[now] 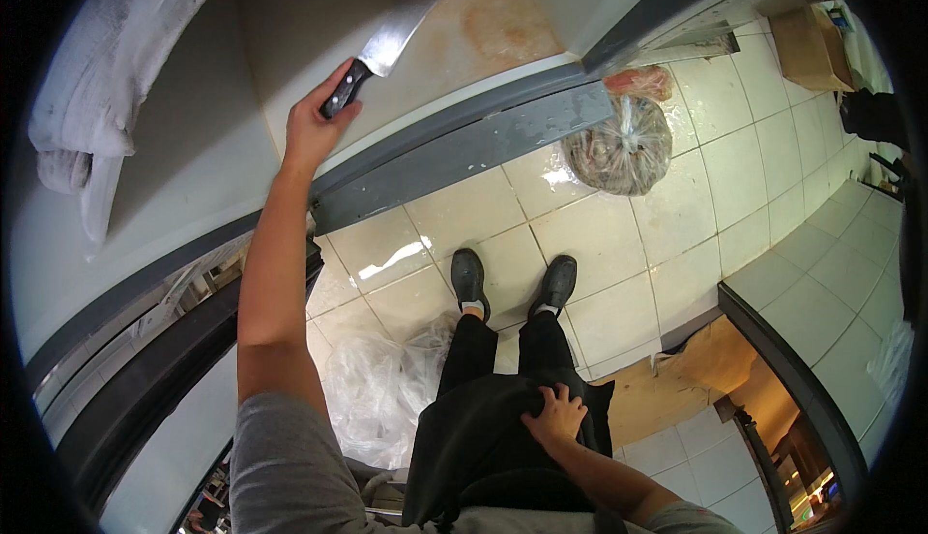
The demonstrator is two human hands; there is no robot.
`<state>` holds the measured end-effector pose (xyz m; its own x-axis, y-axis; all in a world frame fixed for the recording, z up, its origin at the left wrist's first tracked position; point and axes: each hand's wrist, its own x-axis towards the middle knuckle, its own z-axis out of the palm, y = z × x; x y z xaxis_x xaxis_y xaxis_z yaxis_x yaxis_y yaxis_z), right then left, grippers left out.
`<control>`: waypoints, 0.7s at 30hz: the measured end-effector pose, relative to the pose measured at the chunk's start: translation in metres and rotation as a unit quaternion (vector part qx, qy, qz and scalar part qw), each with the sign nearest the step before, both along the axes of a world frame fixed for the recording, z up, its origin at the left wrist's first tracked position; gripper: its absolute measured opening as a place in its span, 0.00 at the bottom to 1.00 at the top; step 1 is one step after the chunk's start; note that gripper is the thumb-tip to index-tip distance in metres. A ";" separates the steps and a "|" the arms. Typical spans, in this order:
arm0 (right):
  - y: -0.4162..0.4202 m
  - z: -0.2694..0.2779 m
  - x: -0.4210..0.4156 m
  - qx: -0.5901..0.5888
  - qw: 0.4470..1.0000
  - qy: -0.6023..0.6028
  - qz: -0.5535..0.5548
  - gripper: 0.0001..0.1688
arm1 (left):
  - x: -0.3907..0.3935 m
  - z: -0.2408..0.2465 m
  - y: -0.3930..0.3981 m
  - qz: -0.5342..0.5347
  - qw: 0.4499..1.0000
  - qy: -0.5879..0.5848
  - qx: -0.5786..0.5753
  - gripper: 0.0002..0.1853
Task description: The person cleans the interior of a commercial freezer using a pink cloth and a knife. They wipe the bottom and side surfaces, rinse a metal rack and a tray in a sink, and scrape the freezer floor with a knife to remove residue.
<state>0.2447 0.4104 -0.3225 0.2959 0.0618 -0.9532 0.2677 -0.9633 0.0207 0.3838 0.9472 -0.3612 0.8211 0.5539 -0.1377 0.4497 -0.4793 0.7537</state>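
A knife with a wide steel blade and a black riveted handle (348, 90) is gripped in my left hand (315, 124), which reaches into an open white-lined cabinet that looks like a freezer. The blade points up and away over the brown-stained inner surface (500, 26); its tip is in shadow. Thick frost or ice (109, 77) hangs inside at the upper left. My right hand (557, 416) rests with spread fingers on the black apron (471, 447) over my lap or thighs, and grips no visible object.
A tied clear plastic bag with dark contents (620, 146) lies on wet floor tiles beside the grey cabinet sill (464, 150), near a reddish bag (641, 83). Crumpled clear plastic (373, 396) lies by my feet. A cardboard box (808, 48) stands at upper right; flattened cardboard (667, 403) lies lower right.
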 end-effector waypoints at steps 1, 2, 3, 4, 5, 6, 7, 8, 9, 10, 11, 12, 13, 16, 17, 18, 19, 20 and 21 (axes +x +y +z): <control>0.000 0.000 0.000 0.001 1.000 -0.002 -0.001 0.40 | -0.006 0.006 -0.004 -0.007 1.000 0.013 0.019 0.33; -0.001 0.000 -0.001 0.002 1.000 -0.004 -0.003 0.40 | -0.013 0.012 -0.006 -0.014 0.999 0.027 0.038 0.33; -0.001 0.000 -0.002 0.003 1.000 -0.006 -0.004 0.40 | -0.019 0.017 -0.010 -0.021 0.997 0.040 0.057 0.33; -0.001 0.000 -0.003 0.002 1.000 -0.005 -0.004 0.40 | -0.026 0.021 -0.016 -0.023 0.999 0.012 0.045 0.32; -0.001 0.001 -0.003 0.002 1.000 -0.004 -0.004 0.40 | -0.032 0.026 -0.021 -0.021 0.998 0.016 0.058 0.33; -0.002 0.002 -0.004 0.000 1.000 -0.003 -0.005 0.40 | -0.035 0.034 -0.028 -0.020 0.997 0.021 0.069 0.33; -0.002 0.003 -0.005 -0.004 1.000 -0.004 -0.005 0.40 | -0.037 0.043 -0.036 -0.020 0.996 0.026 0.080 0.33; -0.003 0.003 -0.006 -0.008 1.000 -0.004 -0.005 0.40 | -0.040 0.053 -0.046 -0.027 0.995 0.013 0.100 0.33; -0.003 0.004 -0.007 -0.009 1.000 -0.005 -0.005 0.40 | -0.048 0.063 -0.056 -0.029 0.994 0.016 0.109 0.33; -0.005 0.003 -0.009 -0.005 1.000 -0.015 -0.007 0.39 | -0.055 0.072 -0.065 -0.033 0.992 0.018 0.117 0.33; -0.008 0.002 -0.013 -0.001 1.000 -0.025 -0.010 0.38 | -0.063 0.080 -0.073 -0.037 0.991 0.020 0.126 0.33; -0.010 0.001 -0.017 0.004 0.999 -0.034 -0.013 0.37 | -0.074 0.090 -0.081 -0.053 0.988 0.041 0.138 0.33; -0.012 0.001 -0.019 0.006 0.999 -0.036 -0.017 0.37 | -0.085 0.097 -0.090 -0.070 0.985 0.062 0.148 0.33; -0.016 0.001 -0.024 0.009 0.999 -0.042 -0.025 0.37 | -0.106 0.109 -0.105 -0.059 0.987 0.042 0.145 0.33; -0.017 0.000 -0.027 0.008 0.999 -0.044 -0.028 0.37 | -0.107 0.110 -0.106 -0.046 0.989 0.022 0.138 0.33; -0.019 0.000 -0.029 0.009 0.999 -0.045 -0.029 0.37 | -0.106 0.113 -0.101 -0.031 0.990 0.019 0.136 0.34; -0.017 0.003 -0.028 0.010 0.999 -0.036 -0.026 0.38 | -0.103 0.108 -0.093 0.024 0.987 0.037 0.152 0.34; -0.014 0.007 -0.024 0.010 0.999 -0.027 -0.025 0.39 | -0.099 0.097 -0.081 0.067 0.991 0.015 0.118 0.34; -0.011 0.009 -0.021 0.012 1.000 -0.017 -0.022 0.39 | -0.096 0.085 -0.068 0.112 0.990 -0.006 0.086 0.33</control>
<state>0.2233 0.3990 -0.3135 0.3313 0.0706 -0.9409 0.2240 -0.9746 0.0057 0.2879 0.8790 -0.2764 0.6762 0.7366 -0.0161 0.5504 -0.4906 0.6756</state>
